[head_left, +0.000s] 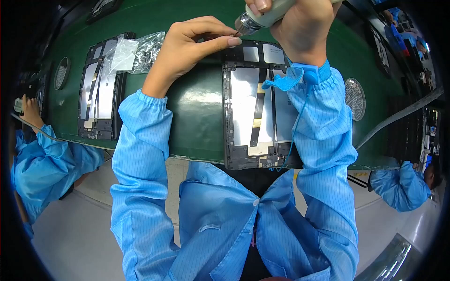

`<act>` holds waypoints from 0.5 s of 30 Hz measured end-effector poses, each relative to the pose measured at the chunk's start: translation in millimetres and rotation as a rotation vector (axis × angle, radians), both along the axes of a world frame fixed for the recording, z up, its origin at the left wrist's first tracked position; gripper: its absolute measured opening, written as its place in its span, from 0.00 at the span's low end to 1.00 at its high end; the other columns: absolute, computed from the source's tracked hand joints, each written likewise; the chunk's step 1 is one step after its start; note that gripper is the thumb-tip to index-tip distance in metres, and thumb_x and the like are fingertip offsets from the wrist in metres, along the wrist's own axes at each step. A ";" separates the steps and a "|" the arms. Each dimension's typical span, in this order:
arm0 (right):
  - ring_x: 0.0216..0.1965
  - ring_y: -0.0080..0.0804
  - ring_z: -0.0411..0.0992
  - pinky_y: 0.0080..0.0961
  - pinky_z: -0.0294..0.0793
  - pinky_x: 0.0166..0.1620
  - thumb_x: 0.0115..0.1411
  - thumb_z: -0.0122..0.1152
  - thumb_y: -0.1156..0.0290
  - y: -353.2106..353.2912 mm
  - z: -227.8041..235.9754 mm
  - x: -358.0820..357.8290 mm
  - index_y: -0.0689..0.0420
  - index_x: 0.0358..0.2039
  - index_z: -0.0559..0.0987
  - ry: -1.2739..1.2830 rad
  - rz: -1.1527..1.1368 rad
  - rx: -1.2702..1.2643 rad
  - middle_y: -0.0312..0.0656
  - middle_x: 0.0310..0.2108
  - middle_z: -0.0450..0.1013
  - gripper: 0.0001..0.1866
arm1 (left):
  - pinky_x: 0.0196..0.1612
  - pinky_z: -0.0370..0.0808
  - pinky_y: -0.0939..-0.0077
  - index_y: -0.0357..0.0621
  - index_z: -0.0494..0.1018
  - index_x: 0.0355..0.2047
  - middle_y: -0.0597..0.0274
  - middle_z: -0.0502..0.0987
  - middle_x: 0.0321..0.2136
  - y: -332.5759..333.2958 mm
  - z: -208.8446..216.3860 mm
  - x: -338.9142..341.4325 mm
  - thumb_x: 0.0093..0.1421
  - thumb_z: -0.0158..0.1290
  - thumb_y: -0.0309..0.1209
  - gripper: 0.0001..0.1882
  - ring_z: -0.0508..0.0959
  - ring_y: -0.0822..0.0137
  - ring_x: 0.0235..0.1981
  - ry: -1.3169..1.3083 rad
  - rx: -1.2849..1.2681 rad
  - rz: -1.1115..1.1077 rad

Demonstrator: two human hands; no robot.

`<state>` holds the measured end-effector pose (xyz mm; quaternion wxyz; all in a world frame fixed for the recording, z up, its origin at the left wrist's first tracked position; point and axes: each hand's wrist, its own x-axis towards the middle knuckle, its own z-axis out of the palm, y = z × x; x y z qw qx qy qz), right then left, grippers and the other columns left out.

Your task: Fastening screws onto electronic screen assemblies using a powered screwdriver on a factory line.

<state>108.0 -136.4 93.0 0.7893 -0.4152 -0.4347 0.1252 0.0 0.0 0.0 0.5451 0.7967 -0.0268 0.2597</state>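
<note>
My right hand (303,33) is wrapped round a pale electric screwdriver (276,11) with a knurled metal collar, its tip slanting down to the left. Thumb and fingers of my left hand (180,44) are pinched together right at that tip. Whatever is between them is too small to make out. Just below both hands lies an opened tablet (244,100), its inside facing up, with silver plates, dark flat cables and a black frame. My right forearm covers part of its right side. A blue wrist strap (311,74) with a thin cord circles my right wrist.
A second opened tablet (101,93) lies to the left, a clear plastic bag (145,54) against its upper part. Round metal mesh discs sit in the green table (194,122) at far left (62,73) and right (355,99). Co-workers in blue sit on both sides.
</note>
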 end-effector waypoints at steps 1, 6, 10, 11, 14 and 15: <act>0.16 0.26 0.67 0.22 0.71 0.22 0.59 0.49 0.77 0.1 0.0 -0.4 0.72 0.46 0.73 0.001 0.001 0.003 0.56 0.35 0.78 0.16 | 0.37 0.73 0.82 0.36 0.83 0.36 0.63 0.81 0.33 0.0 0.9 -1.1 0.57 0.64 0.25 0.07 0.78 0.74 0.34 0.038 0.002 -0.004; 0.16 0.25 0.67 0.22 0.71 0.22 0.59 0.48 0.77 0.1 1.9 -1.3 0.73 0.45 0.73 -0.008 -0.001 0.013 0.56 0.35 0.78 0.16 | 0.39 0.72 0.81 0.34 0.83 0.36 0.62 0.81 0.33 0.4 1.7 -2.9 0.57 0.63 0.22 0.06 0.78 0.73 0.36 0.080 0.013 -0.005; 0.16 0.25 0.67 0.21 0.71 0.22 0.59 0.48 0.77 -0.5 2.2 -3.3 0.73 0.45 0.73 -0.005 -0.016 0.009 0.55 0.35 0.78 0.16 | 0.38 0.72 0.81 0.35 0.83 0.36 0.62 0.81 0.33 0.3 1.3 -2.9 0.57 0.63 0.22 0.06 0.78 0.73 0.35 0.077 0.042 -0.015; 0.16 0.25 0.67 0.21 0.71 0.22 0.59 0.48 0.77 -0.8 1.6 -3.3 0.73 0.45 0.73 -0.004 -0.011 0.014 0.55 0.35 0.78 0.16 | 0.38 0.72 0.81 0.35 0.83 0.36 0.61 0.81 0.33 0.1 1.2 -2.9 0.57 0.63 0.22 0.06 0.78 0.72 0.35 0.077 0.050 -0.015; 0.16 0.24 0.67 0.21 0.70 0.22 0.60 0.48 0.77 -1.1 1.3 -1.8 0.73 0.45 0.73 -0.044 -0.002 0.016 0.55 0.35 0.78 0.16 | 0.31 0.69 0.82 0.36 0.84 0.35 0.65 0.80 0.29 -0.1 -1.1 -0.9 0.56 0.66 0.28 0.08 0.74 0.77 0.29 0.009 0.035 -0.002; 0.16 0.24 0.67 0.21 0.70 0.22 0.60 0.48 0.77 -0.9 1.1 -2.0 0.73 0.45 0.73 -0.044 -0.003 0.015 0.55 0.35 0.78 0.16 | 0.31 0.69 0.82 0.36 0.84 0.35 0.65 0.80 0.29 -0.2 -1.3 -0.9 0.56 0.66 0.28 0.08 0.74 0.77 0.29 0.009 0.035 -0.003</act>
